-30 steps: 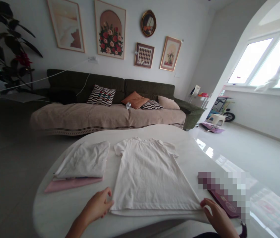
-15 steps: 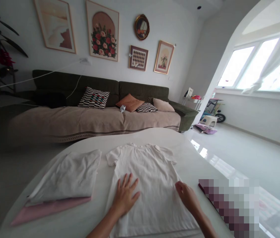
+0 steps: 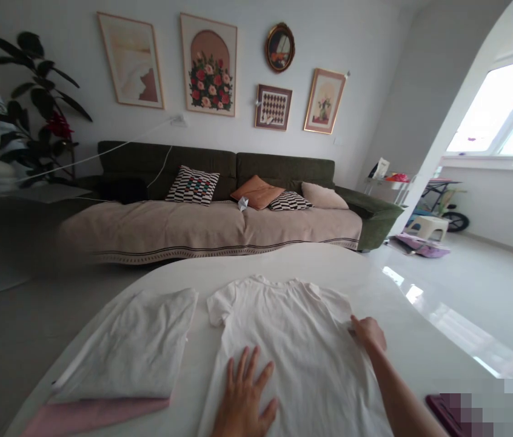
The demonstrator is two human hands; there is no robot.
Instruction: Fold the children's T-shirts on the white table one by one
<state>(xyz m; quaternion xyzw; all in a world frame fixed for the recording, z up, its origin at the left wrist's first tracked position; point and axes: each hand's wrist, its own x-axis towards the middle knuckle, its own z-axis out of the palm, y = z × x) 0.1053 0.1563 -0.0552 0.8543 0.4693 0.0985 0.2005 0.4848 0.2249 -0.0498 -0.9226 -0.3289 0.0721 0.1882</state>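
Note:
A white short-sleeved T-shirt (image 3: pixel 293 340) is spread on the white table (image 3: pixel 420 358), its neckline away from me. My left hand (image 3: pixel 248 394) rests flat on the left part of the shirt, fingers spread. At the shirt's right sleeve, my right hand (image 3: pixel 369 335) has its fingers closed on the fabric edge. To the left is a folded light grey garment (image 3: pixel 138 346), with a pink piece of cloth (image 3: pixel 106 416) showing beneath it.
A dark maroon object (image 3: pixel 445 413), partly pixelated, lies at the lower right. Beyond the table stands a green sofa (image 3: pixel 284 170) with a beige cover (image 3: pixel 211 224) and several cushions. A white stool (image 3: pixel 429 227) stands on the floor at the far right.
My right hand has moved from the shirt's right side up to the right sleeve and now grips its edge. My left hand stays flat on the shirt. The view has shifted left.

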